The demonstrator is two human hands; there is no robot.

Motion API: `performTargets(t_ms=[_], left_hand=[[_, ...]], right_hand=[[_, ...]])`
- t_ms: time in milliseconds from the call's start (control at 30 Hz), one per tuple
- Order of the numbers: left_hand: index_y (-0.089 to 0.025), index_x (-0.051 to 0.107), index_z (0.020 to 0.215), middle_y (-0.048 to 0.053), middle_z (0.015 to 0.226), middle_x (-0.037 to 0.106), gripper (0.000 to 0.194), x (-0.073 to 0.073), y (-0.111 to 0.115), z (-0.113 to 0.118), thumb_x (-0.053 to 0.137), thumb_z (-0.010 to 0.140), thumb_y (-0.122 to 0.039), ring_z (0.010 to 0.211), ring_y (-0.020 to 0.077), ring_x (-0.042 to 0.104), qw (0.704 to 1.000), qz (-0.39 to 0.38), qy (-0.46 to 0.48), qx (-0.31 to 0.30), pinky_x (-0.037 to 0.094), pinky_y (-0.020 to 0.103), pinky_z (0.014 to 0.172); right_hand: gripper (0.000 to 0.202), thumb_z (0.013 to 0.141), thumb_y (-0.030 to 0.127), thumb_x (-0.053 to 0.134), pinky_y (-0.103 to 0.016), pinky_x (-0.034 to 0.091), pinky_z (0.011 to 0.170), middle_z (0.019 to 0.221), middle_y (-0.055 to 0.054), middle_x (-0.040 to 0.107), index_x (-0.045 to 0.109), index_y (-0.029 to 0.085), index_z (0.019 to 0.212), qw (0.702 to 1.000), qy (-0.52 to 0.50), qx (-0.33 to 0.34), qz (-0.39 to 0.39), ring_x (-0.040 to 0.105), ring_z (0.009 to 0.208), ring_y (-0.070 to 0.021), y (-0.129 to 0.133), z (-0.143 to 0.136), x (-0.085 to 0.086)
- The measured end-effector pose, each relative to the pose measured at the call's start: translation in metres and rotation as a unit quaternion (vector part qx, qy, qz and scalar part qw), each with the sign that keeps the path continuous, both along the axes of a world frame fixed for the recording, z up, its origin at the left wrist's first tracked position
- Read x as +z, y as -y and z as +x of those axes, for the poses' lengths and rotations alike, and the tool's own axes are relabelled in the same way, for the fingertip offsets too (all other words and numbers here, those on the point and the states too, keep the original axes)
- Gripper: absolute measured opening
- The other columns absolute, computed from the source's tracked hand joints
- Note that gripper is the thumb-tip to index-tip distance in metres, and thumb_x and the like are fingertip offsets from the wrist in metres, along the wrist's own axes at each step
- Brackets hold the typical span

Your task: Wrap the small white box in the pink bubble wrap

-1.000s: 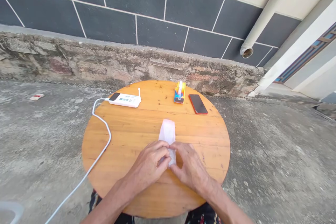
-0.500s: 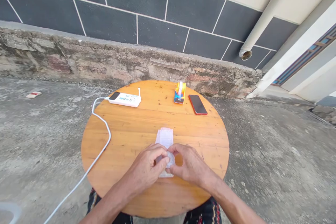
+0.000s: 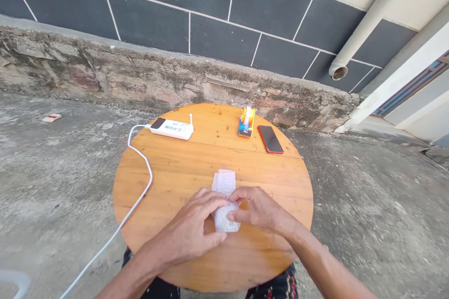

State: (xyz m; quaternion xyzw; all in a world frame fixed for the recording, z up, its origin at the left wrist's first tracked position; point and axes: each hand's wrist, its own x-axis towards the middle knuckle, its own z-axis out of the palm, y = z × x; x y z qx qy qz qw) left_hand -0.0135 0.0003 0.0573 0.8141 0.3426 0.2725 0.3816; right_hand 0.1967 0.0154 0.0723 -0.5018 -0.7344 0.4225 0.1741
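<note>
A pale, translucent wrap lies near the front middle of the round wooden table, its near end bunched into a rounded bundle. My left hand is at the bundle's left side, thumb spread away from the fingers, fingertips touching its top. On the right, my right hand has thumb and index finger closed on the wrap's upper right part. What lies inside the bundle cannot be made out.
A white device with a white cable lies at the table's back left. Towards the back right are a yellow and blue tape dispenser and a red-edged phone. A stone-based wall stands behind.
My left thumb has moved down and away from its fingers. The near end of the wrap now shows as a rounder bundle. The whole view has shifted slightly.
</note>
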Motion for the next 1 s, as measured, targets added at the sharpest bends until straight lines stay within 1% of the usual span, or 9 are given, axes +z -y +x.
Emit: performTargets(t_ms=[100,200,367,467,533,667,767,867,1000], left_hand=[[-0.029,0.06,0.112,-0.002,0.116,0.063,0.038,-0.003,-0.003,0.001,0.06,0.077,-0.015,0.106,0.0194,0.052,1.0,0.005,0.0,0.008,0.04,0.031,0.092],[-0.028,0.062,0.11,-0.001,0.112,0.065,0.032,-0.003,-0.007,0.002,0.056,0.08,-0.016,0.103,0.0194,0.054,1.0,-0.022,0.012,0.013,0.041,0.03,0.089],[-0.028,0.065,0.107,-0.001,0.107,0.066,0.031,-0.002,-0.011,0.004,0.056,0.079,-0.017,0.1,0.0193,0.055,0.997,-0.065,0.022,0.036,0.04,0.028,0.087],[-0.026,0.067,0.103,-0.001,0.101,0.067,0.028,-0.002,-0.013,0.005,0.055,0.079,-0.018,0.093,0.0184,0.056,0.996,-0.077,0.025,0.046,0.04,0.026,0.08],[-0.025,0.067,0.099,-0.001,0.095,0.067,0.026,-0.002,-0.013,0.006,0.053,0.078,-0.017,0.087,0.0173,0.055,0.995,-0.084,0.019,0.053,0.04,0.025,0.075],[-0.022,0.067,0.094,-0.001,0.085,0.064,0.024,0.0,-0.014,0.006,0.053,0.076,-0.017,0.076,0.0156,0.052,0.994,-0.083,-0.007,0.067,0.037,0.024,0.066],[-0.021,0.067,0.09,-0.001,0.082,0.063,0.021,0.0,-0.015,0.006,0.053,0.076,-0.018,0.074,0.0153,0.051,0.994,-0.081,-0.006,0.071,0.037,0.024,0.065],[-0.02,0.067,0.09,0.0,0.084,0.064,0.02,-0.002,-0.014,0.006,0.053,0.076,-0.02,0.076,0.016,0.054,0.994,-0.086,0.007,0.07,0.039,0.024,0.067],[-0.021,0.063,0.109,0.003,0.096,0.066,0.034,-0.007,-0.011,0.004,0.058,0.075,-0.024,0.085,0.0187,0.058,0.989,-0.097,0.025,0.106,0.044,0.028,0.075]], right_hand=[[0.019,0.073,0.029,0.071,-0.025,0.045,0.072,0.085,0.0,0.071,0.072,0.019,0.089,1.0,-0.009,0.017,-0.019,0.063,0.082,-0.0173,-0.006,0.0,0.001],[0.017,0.075,0.031,0.069,-0.025,0.045,0.073,0.086,0.0,0.07,0.072,0.019,0.088,0.999,0.018,0.028,-0.012,0.062,0.082,-0.0173,-0.01,-0.001,0.004],[0.016,0.085,0.03,0.059,-0.027,0.044,0.073,0.091,-0.002,0.068,0.069,0.02,0.093,0.992,0.07,0.077,0.072,0.061,0.082,-0.0171,-0.007,-0.004,0.012],[0.018,0.089,0.026,0.053,-0.03,0.042,0.078,0.091,-0.003,0.069,0.067,0.02,0.098,0.98,0.132,0.071,0.135,0.061,0.084,-0.0192,0.002,-0.006,0.018],[0.021,0.088,0.026,0.054,-0.034,0.04,0.083,0.097,-0.005,0.069,0.064,0.021,0.106,0.97,0.163,0.079,0.165,0.061,0.09,-0.0219,0.01,-0.008,0.02],[0.047,0.076,0.031,0.067,-0.04,0.038,0.089,0.11,-0.009,0.064,0.055,0.019,0.12,0.954,0.209,0.094,0.193,0.056,0.099,-0.0276,0.02,-0.012,0.014],[0.037,0.078,0.026,0.064,-0.039,0.037,0.087,0.103,-0.009,0.065,0.058,0.016,0.112,0.942,0.242,0.065,0.222,0.055,0.096,-0.027,0.022,-0.018,0.005],[0.024,0.081,0.025,0.059,-0.038,0.037,0.085,0.095,-0.009,0.066,0.06,0.016,0.103,0.936,0.256,0.07,0.23,0.057,0.091,-0.0253,0.021,-0.022,0.001],[0.029,0.075,0.025,0.063,-0.036,0.036,0.084,0.093,-0.009,0.067,0.061,0.016,0.103,0.936,0.257,0.085,0.225,0.058,0.087,-0.0243,0.014,-0.02,0.007]])
